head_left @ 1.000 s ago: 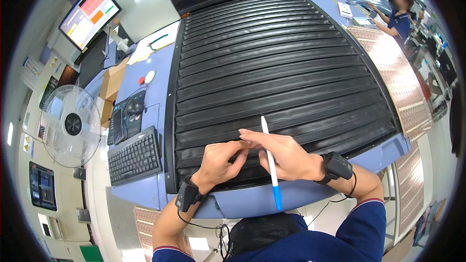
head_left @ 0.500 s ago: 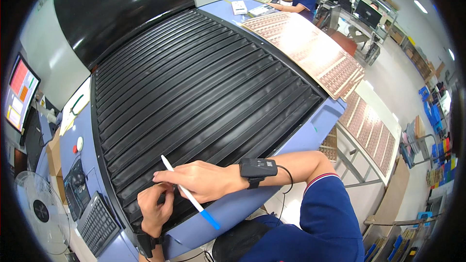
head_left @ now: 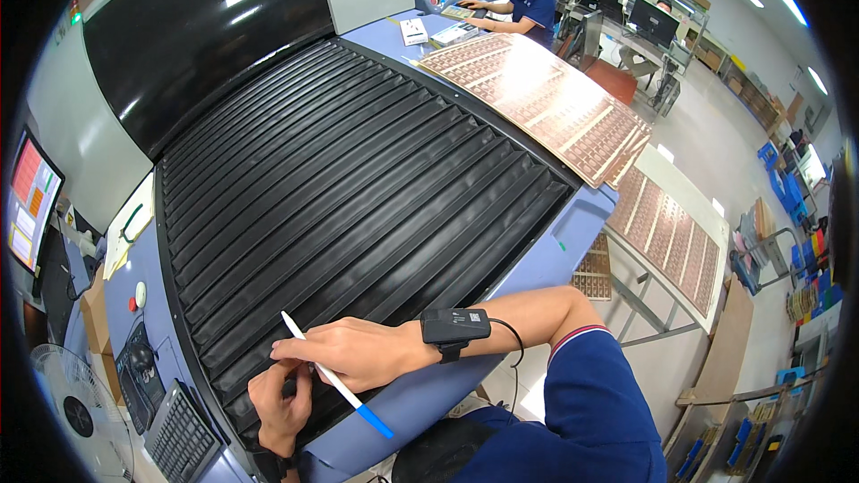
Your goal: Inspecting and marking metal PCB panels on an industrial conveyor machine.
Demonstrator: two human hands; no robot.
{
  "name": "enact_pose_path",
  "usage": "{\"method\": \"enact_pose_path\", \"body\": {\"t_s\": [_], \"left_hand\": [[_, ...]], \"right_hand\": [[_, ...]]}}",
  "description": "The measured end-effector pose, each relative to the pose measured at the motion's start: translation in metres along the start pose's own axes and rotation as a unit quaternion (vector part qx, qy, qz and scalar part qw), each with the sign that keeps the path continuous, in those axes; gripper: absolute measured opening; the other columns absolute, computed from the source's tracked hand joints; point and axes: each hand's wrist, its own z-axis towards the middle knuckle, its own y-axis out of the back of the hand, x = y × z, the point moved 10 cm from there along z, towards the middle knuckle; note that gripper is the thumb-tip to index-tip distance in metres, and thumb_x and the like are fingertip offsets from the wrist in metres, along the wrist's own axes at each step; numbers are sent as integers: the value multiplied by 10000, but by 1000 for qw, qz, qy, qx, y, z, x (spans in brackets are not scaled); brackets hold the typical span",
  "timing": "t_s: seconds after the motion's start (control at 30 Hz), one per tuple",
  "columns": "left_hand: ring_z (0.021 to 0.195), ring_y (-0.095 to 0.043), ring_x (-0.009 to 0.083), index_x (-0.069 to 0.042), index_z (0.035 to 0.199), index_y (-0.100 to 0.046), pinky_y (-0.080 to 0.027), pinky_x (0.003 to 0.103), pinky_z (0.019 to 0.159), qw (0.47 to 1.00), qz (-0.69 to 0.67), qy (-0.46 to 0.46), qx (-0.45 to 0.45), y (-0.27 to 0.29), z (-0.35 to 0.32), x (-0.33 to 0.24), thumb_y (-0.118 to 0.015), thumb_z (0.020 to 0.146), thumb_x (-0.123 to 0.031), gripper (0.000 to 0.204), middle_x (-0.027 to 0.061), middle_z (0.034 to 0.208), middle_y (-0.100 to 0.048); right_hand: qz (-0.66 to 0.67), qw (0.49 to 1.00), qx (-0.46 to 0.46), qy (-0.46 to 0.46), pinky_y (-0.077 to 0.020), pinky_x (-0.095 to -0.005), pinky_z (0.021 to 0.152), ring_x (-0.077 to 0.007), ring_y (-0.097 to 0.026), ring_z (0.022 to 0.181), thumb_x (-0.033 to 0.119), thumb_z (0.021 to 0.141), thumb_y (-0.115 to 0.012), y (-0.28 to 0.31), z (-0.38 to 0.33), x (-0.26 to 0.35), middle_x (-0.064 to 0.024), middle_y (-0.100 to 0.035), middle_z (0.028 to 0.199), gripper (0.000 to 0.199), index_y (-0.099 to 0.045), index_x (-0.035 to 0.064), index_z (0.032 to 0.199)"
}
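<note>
Both my hands are close together over the near left corner of a black pleated bellows cover [head_left: 358, 188]. My right hand [head_left: 353, 353] holds a white pen [head_left: 335, 382] slanting across the fingers, its blue end low and toward me, its white tip pointing away. The right fingertips reach over to my left hand [head_left: 279, 402], apparently touching it. Thumb and fingers of the left hand are curled together; whether anything small sits between them is hidden. A black device [head_left: 455, 326] with a cable is strapped on my right wrist.
At left are a keyboard [head_left: 182, 434], a mouse [head_left: 141, 358], a monitor [head_left: 34, 201] and a fan [head_left: 79, 416]. Copper-patterned panels [head_left: 528, 80] lie on the right side of the machine; another panel [head_left: 662, 225] rests on a lower stand. A co-worker [head_left: 534, 13] is beyond.
The view has shifted slightly, so the machine and panels appear further left. My hands stay together, the pen still in the right one.
</note>
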Motion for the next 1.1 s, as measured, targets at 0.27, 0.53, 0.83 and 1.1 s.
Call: {"method": "enact_pose_path", "body": {"t_s": [0.27, 0.53, 0.83, 1.1], "left_hand": [[627, -696, 274, 32, 888, -653, -510, 314, 590, 1000, 9, -6, 18, -3, 1, -2, -689, 755, 73, 144, 149, 714, -682], [665, -705, 258, 61, 904, -630, -528, 306, 641, 999, 24, -3, 41, -3, -1, 0, -667, 784, 84, 127, 163, 753, -690], [676, -702, 243, 67, 916, -624, -521, 299, 650, 998, 25, 17, 49, -4, -3, 3, -660, 793, 89, 130, 168, 765, -691], [693, -706, 236, 77, 919, -616, -527, 298, 667, 998, 18, 26, 60, -5, -3, 4, -647, 807, 80, 117, 176, 775, -691]], "right_hand": [[-1, 1000, 12, -21, -552, -453, 787, -409, -670, 933, -2, 771, -658, -2, -1, -3, -229, -672, 992, 473, -492, -26, 1213], [3, 1000, 6, -19, -554, -460, 757, -415, -674, 903, 27, 781, -658, -1, -2, -3, -238, -680, 965, 441, -515, -41, 1192], [0, 1000, 1, -4, -513, -472, 669, -402, -648, 817, 42, 816, -632, -6, -5, -7, -194, -637, 861, 409, -485, 12, 1198], [2, 998, 29, -50, -542, -462, 734, -412, -672, 895, 41, 771, -674, -4, -2, -6, -224, -677, 953, 408, -536, -33, 1148]]}}
